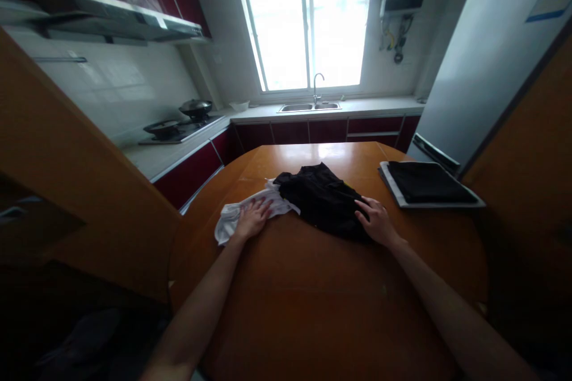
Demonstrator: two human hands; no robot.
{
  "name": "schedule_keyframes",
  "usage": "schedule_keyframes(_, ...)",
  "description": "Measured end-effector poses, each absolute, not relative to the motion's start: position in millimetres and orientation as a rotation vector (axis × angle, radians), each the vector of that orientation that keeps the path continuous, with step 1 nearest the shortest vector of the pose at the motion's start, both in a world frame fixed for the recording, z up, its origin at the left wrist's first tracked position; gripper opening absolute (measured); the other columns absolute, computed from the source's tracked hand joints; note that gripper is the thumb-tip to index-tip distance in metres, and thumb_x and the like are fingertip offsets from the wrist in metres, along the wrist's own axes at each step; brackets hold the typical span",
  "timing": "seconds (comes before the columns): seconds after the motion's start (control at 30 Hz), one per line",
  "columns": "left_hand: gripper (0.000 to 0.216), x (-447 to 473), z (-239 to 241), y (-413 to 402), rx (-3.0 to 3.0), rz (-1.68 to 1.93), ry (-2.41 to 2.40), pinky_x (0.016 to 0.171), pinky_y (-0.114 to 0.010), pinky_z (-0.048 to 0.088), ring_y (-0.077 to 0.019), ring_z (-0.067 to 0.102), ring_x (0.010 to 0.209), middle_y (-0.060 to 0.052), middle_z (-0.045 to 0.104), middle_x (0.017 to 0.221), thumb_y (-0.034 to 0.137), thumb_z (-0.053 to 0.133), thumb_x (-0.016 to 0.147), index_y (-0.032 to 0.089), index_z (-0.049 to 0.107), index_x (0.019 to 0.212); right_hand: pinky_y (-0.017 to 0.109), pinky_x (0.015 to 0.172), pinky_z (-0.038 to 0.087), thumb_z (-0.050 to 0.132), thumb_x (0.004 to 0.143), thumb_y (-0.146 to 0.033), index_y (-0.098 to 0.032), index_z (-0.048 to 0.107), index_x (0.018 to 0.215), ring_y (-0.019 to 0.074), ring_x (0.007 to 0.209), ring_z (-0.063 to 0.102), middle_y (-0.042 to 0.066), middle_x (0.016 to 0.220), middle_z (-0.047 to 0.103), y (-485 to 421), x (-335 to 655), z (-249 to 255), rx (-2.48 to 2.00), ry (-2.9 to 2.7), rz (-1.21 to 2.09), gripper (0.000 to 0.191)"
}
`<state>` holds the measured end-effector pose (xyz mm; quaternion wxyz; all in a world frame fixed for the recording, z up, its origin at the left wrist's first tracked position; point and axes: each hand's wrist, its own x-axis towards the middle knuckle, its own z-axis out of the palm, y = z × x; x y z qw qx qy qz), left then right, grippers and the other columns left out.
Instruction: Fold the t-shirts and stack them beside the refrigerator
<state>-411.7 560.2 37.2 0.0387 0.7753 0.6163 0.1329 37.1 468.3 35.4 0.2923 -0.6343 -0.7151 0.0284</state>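
Note:
A crumpled black garment [322, 199] lies in the middle of the round wooden table [313, 297]. A white garment [232, 214] lies beside it on the left, partly tucked under it. My left hand [252, 218] rests flat on the white garment with fingers stretched out. My right hand [378, 220] lies on the right edge of the black garment, fingers spread and slightly curled onto the cloth.
A stack of folded clothes, black on top of white [424, 184], sits at the table's right edge. Behind are a counter with a sink [308, 107], a stove with pans [179, 122], and a fridge [482, 71]. Wooden panels stand at both sides.

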Motion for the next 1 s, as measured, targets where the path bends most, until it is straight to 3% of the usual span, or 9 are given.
schedule_keyframes(0.17,0.051,-467.0,48.8,590.2,1.992,0.377,2.411,0.115,-0.066,0.02,-0.0394,0.043,0.137,-0.012,0.051,0.149,0.051,0.035,0.099,0.029,0.061,0.136,0.047,0.118,0.031,0.054,0.097,-0.037,-0.019,0.065,0.135,0.0296,0.141,0.043,0.014,0.153,0.048,464.3,29.9,33.6,-1.812,-2.079,0.123,0.043)
schedule_keyframes(0.37,0.059,-486.4,62.6,615.1,1.714,0.44,2.616,0.106,-0.075,0.025,-0.0492,0.042,0.134,-0.023,0.047,0.148,0.049,0.029,0.099,0.019,0.057,0.141,0.047,0.115,0.035,0.056,0.097,-0.039,-0.018,0.065,0.134,0.0307,0.14,0.045,0.014,0.152,0.05,463.7,34.6,38.8,-1.901,-2.037,0.157,0.044)
schedule_keyframes(0.5,0.061,-472.6,58.6,621.8,1.827,0.525,2.559,0.11,-0.075,0.02,-0.0468,0.029,0.144,-0.02,0.031,0.161,0.048,0.031,0.1,0.022,0.042,0.154,0.048,0.115,0.036,0.058,0.096,-0.037,-0.018,0.065,0.134,0.0311,0.14,0.046,0.014,0.152,0.051,462.6,35.4,36.2,-1.883,-2.045,0.163,0.044)
schedule_keyframes(0.57,0.06,-465.8,53.8,624.1,1.955,0.519,2.445,0.111,-0.078,0.012,-0.0466,0.018,0.149,-0.013,0.026,0.165,0.054,0.034,0.099,0.029,0.044,0.153,0.048,0.115,0.036,0.058,0.095,-0.036,-0.018,0.064,0.135,0.0315,0.139,0.046,0.014,0.151,0.051,462.3,35.5,34.1,-1.879,-2.049,0.152,0.044)
schedule_keyframes(0.7,0.058,-467.0,51.8,641.5,1.928,0.371,2.302,0.109,-0.081,0.005,-0.0465,0.012,0.152,-0.007,0.032,0.164,0.062,0.038,0.096,0.038,0.051,0.147,0.047,0.115,0.035,0.056,0.096,-0.036,-0.018,0.063,0.136,0.0311,0.14,0.045,0.014,0.151,0.051,462.8,36.4,31.2,-1.877,-2.056,0.134,0.045)
schedule_keyframes(0.9,0.055,-471.2,67.8,673.3,1.889,0.38,2.346,0.111,-0.079,0.008,-0.0469,0.017,0.15,-0.014,0.035,0.161,0.048,0.047,0.095,0.027,0.055,0.145,0.049,0.114,0.035,0.056,0.095,-0.036,-0.021,0.063,0.136,0.0305,0.139,0.045,0.014,0.151,0.051,465.1,37.0,28.3,-1.854,-2.035,0.149,0.044)
schedule_keyframes(1.0,0.053,-437.1,66.2,662.6,2.115,0.663,2.321,0.119,-0.068,0.013,-0.0415,0.021,0.15,-0.017,0.037,0.158,0.035,0.05,0.094,0.018,0.055,0.143,0.051,0.115,0.032,0.059,0.093,-0.035,-0.023,0.059,0.14,0.0308,0.142,0.04,0.013,0.154,0.047,466.1,37.2,29.3,-1.842,-1.973,0.082,0.048)
